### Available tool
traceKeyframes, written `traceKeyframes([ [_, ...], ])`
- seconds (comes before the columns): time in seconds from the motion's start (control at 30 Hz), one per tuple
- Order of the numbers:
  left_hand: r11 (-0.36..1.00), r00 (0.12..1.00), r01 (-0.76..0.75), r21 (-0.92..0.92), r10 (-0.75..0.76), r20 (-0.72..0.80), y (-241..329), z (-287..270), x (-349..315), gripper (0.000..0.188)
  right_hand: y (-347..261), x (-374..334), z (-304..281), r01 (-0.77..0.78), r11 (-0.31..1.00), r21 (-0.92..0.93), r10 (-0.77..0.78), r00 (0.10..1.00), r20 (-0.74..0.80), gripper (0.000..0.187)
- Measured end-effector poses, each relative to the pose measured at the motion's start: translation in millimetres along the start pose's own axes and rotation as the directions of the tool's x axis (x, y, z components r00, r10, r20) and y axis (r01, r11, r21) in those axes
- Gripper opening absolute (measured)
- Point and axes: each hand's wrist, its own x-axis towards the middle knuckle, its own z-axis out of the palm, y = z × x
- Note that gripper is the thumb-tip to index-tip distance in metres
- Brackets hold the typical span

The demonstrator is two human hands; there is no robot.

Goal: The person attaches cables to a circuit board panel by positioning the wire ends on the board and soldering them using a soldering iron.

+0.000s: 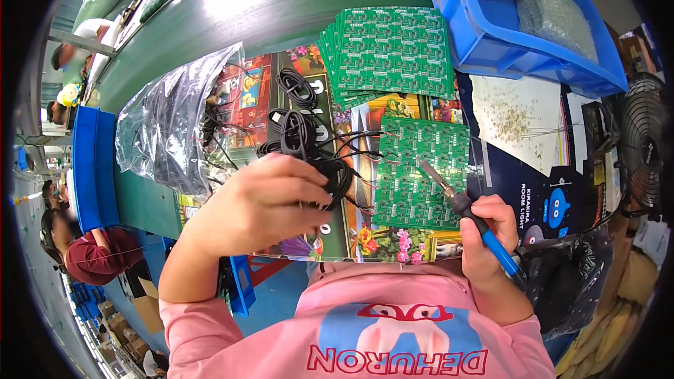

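The left hand (pixel 263 200) has its fingers curled tight around a bundle of thin black cables (pixel 309 147), glossy rubbery loops that spill out above and to the right of the fist. Loose wire ends trail from the bundle toward a green circuit board panel (pixel 421 172), a flat rectangle gridded into many small identical boards. The right hand (pixel 488 235) is closed in a pen-like grip on a soldering iron (pixel 467 210) with a blue handle, a black collar and a slim metal tip; the tip rests over the lower right part of that panel. The panel lies on a work surface covered with colourful printed sheets (pixel 379 242). Beyond it sits a fanned stack of green circuit boards (pixel 390 49). To the left lies a crinkled clear plastic bag (pixel 172 123) holding more black cables. A blue plastic bin (pixel 519 42) stands at the upper right.
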Motion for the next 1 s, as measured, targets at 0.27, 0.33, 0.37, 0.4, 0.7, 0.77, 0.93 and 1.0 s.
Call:
traceKeyframes([
  [0.27,0.988,0.990,-0.022,-0.150,0.001,-0.139,-22.6,47.2,76.1,0.017,6.1,-0.2,0.7,0.105,0.985,-0.139,-0.111,0.993,-0.038,0.030],
  [0.33,0.980,0.990,0.003,-0.199,-0.031,-0.136,-20.1,54.1,74.1,0.012,0.4,-4.1,0.8,-0.034,0.999,-0.022,0.033,0.998,-0.061,0.032],
  [0.37,0.973,0.992,-0.015,-0.231,-0.014,-0.124,-21.4,57.4,70.5,0.008,1.3,-2.1,1.7,-0.004,1.000,-0.021,0.003,0.998,-0.063,0.032],
  [0.4,0.968,0.992,-0.007,-0.252,-0.024,-0.122,-22.0,60.6,65.9,0.008,1.8,-2.5,1.1,-0.025,0.999,-0.028,0.024,0.998,-0.058,0.032],
  [0.7,0.900,0.965,0.235,-0.367,-0.260,-0.020,-18.1,72.6,51.1,0.009,-2.5,16.8,11.4,0.222,0.975,0.012,-0.222,0.971,0.085,0.034],
  [0.77,0.881,0.958,0.262,-0.395,-0.288,-0.008,-16.4,70.7,50.7,0.010,-4.7,24.2,16.4,0.253,0.967,0.017,-0.254,0.960,0.117,0.030],
  [0.93,0.713,0.880,0.445,-0.543,-0.462,0.114,-9.3,63.3,48.0,0.009,4.8,31.9,40.3,0.313,0.942,-0.118,-0.317,0.948,-0.016,0.030],
  [1.0,0.644,0.865,0.462,-0.610,-0.478,0.150,-11.2,64.9,47.9,0.009,6.7,32.1,47.2,0.242,0.962,-0.122,-0.254,0.963,-0.090,0.032],
])
